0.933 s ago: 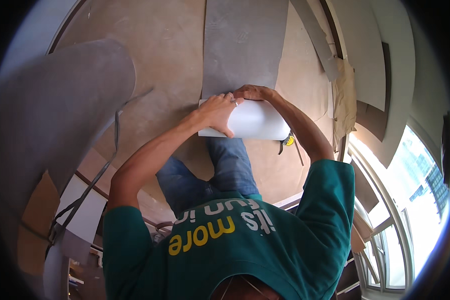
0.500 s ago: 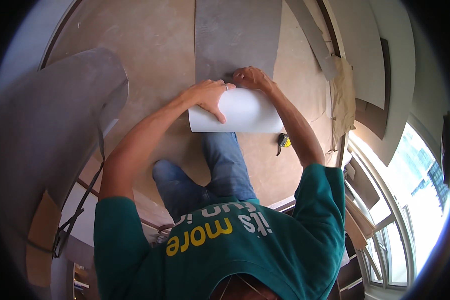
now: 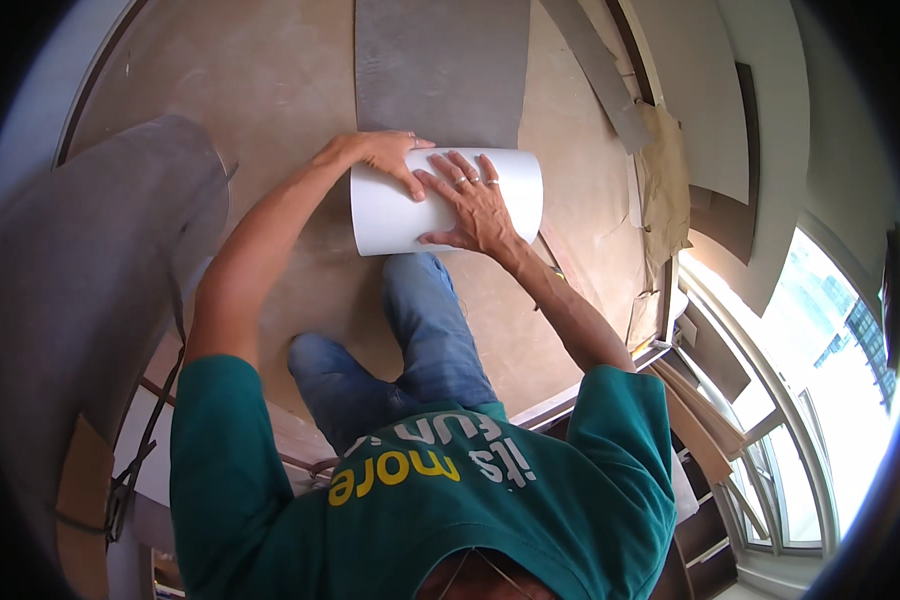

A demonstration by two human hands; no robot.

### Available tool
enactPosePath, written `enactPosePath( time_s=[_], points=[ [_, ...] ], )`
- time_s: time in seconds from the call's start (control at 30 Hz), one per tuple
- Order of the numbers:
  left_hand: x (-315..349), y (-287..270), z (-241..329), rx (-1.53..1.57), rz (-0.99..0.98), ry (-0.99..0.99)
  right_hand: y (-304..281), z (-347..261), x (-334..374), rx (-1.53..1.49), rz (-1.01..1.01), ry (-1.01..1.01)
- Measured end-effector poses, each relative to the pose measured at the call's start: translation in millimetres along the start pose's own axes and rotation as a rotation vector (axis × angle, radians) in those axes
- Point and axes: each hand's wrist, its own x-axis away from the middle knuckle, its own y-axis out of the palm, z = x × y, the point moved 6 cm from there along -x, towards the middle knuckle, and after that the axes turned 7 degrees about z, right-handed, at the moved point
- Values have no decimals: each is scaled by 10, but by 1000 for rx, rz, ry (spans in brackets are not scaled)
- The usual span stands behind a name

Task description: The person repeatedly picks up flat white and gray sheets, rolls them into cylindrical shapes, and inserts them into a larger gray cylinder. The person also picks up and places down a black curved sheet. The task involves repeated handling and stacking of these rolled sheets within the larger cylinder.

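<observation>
The smooth white roll (image 3: 382, 218), lying where the flat grey sheet (image 3: 440, 75) meets it on the scuffed brown floor (image 3: 280, 230), could spring open or skew if pressure turns uneven between the left hand (image 3: 388, 158), spread at its far edge, and the right hand (image 3: 478, 212), splayed flat on top.

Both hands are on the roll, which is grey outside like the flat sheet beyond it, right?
Colour's wrong: the head view shows the roll white outside; the flat sheet beyond it is grey. The left hand and right hand are indeed both on the roll.
</observation>
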Motion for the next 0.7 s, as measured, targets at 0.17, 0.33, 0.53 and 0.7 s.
enactPosePath(
  time_s=[0.17, 0.33, 0.53, 0.7],
  points=[
    [601, -519, -305, 411, 630, 29, -109, 201, -352, 2, -37, -32],
    [1421, 348, -700, 813, 749, -66, -74, 514, -772, -76, -101, -33],
    [1366, 939, -513, 221, 897, -55, -83, 698, -1093, -235, -236, 38],
    [970, 993, -665, -219, 1074, 145, -88, 725, -1261, -240, -337, 87]
  ],
)
